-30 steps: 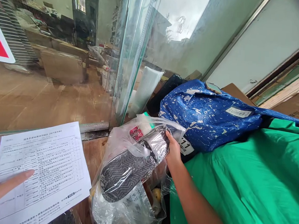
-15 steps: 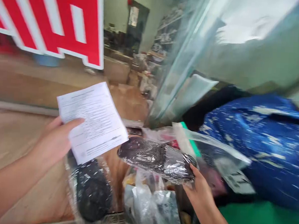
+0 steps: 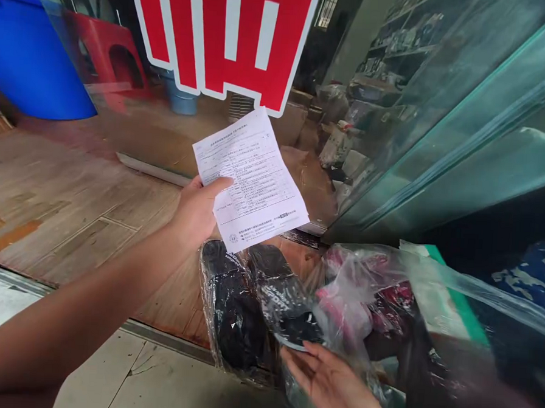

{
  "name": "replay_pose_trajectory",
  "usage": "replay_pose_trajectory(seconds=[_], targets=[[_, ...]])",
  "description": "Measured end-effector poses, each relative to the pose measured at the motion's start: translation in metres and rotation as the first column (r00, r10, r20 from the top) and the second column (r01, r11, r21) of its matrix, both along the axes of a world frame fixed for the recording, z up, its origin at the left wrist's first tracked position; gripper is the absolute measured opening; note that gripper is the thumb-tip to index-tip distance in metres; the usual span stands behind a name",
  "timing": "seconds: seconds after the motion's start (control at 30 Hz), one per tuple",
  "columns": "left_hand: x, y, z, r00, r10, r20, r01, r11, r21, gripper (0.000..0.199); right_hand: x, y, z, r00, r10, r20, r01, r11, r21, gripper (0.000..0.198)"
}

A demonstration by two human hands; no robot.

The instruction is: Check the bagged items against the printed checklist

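Note:
My left hand (image 3: 199, 212) is closed on a white printed sheet of paper (image 3: 259, 185), thumb on top of the page. Below the paper lie two clear plastic packages of black slippers, side by side on the wood-look floor. The left package (image 3: 239, 318) lies lengthwise toward me. The right package of slippers (image 3: 288, 296) rests at a slant against it, its far end partly under the sheet. My right hand (image 3: 325, 377) is at the near end of that right package, fingers stretched out and apart, fingertips at its edge and not wrapped round it.
Right of the slippers are plastic bags with pink and dark red items (image 3: 354, 299) and a white-and-green box (image 3: 446, 292). Glass panels (image 3: 419, 187) stand ahead and to the right, one with a red-and-white sign (image 3: 249, 38). A blue bin (image 3: 33, 57) and red stool (image 3: 111, 55) are at left.
My right hand has lowered the slipper package beside the other one and its fingers have loosened. My left hand still holds the paper. The view has swung right and downward.

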State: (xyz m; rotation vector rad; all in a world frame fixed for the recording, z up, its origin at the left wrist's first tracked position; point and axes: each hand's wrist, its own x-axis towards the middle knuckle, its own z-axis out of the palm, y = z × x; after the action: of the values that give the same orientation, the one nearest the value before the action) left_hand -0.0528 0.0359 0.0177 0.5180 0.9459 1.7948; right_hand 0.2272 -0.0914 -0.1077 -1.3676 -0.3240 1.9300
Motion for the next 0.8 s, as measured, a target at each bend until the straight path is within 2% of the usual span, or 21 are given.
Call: replay_pose_trajectory(seconds=[0.03, 0.1, 0.13, 0.2, 0.27, 0.33, 0.43, 0.5, 0.53, 0.6, 0.67, 0.73, 0.8], targets=[[-0.002, 0.001, 0.000, 1.000, 0.000, 0.002, 0.000, 1.000, 0.004, 0.026, -0.004, -0.004, 0.005, 0.994, 0.096, -0.044, -0.099, 0.992, -0.079, 0.025], [-0.004, 0.002, -0.001, 1.000, 0.004, 0.004, -0.004, 1.000, 0.015, 0.026, -0.008, -0.009, 0.011, 0.975, 0.200, -0.100, -0.216, 0.955, -0.201, 0.035], [-0.005, 0.002, -0.001, 1.000, 0.003, 0.003, -0.003, 1.000, 0.021, 0.027, -0.010, -0.010, 0.011, 0.970, 0.235, -0.070, -0.244, 0.953, -0.182, 0.041], [-0.005, 0.003, -0.002, 1.000, 0.004, -0.001, -0.004, 1.000, 0.021, 0.028, -0.013, -0.006, 0.008, 0.950, 0.288, 0.119, -0.286, 0.958, -0.033, 0.056], [-0.004, 0.002, -0.004, 1.000, 0.000, -0.006, 0.001, 1.000, 0.009, 0.028, -0.015, 0.002, 0.002, 0.866, 0.255, 0.429, -0.360, 0.915, 0.182, 0.064], [-0.003, 0.000, -0.006, 1.000, -0.012, -0.008, 0.012, 1.000, -0.005, 0.027, -0.019, 0.010, -0.002, 0.721, 0.165, 0.673, -0.477, 0.822, 0.309, 0.064], [-0.003, -0.002, -0.009, 0.999, -0.042, -0.020, 0.042, 0.999, -0.014, 0.025, -0.027, 0.012, 0.001, 0.563, 0.189, 0.805, -0.656, 0.694, 0.296, 0.056], [-0.003, -0.002, -0.010, 0.998, -0.047, -0.031, 0.046, 0.999, -0.019, 0.024, -0.037, 0.006, 0.008, 0.466, 0.270, 0.842, -0.788, 0.560, 0.256, 0.052], [-0.004, -0.002, -0.010, 0.998, -0.045, -0.035, 0.044, 0.999, -0.019, 0.024, -0.044, 0.002, 0.011, 0.393, 0.315, 0.864, -0.856, 0.470, 0.217, 0.055], [-0.003, -0.002, -0.010, 0.998, -0.041, -0.038, 0.041, 0.999, -0.016, 0.025, -0.060, -0.004, 0.013, 0.195, 0.401, 0.895, -0.959, 0.271, 0.087, 0.066], [-0.002, -0.001, -0.011, 0.998, -0.044, -0.040, 0.043, 0.999, -0.016, 0.026, -0.076, -0.008, 0.006, -0.013, 0.449, 0.893, -0.991, 0.115, -0.073, 0.078], [0.000, 0.000, -0.011, 0.998, -0.050, -0.044, 0.049, 0.998, -0.025, 0.027, -0.089, -0.010, -0.007, -0.163, 0.444, 0.881, -0.980, 0.032, -0.197, 0.084], [0.002, -0.001, -0.010, 0.997, -0.058, -0.048, 0.056, 0.998, -0.033, 0.027, -0.096, -0.011, -0.021, -0.244, 0.418, 0.875, -0.964, -0.007, -0.266, 0.088]])
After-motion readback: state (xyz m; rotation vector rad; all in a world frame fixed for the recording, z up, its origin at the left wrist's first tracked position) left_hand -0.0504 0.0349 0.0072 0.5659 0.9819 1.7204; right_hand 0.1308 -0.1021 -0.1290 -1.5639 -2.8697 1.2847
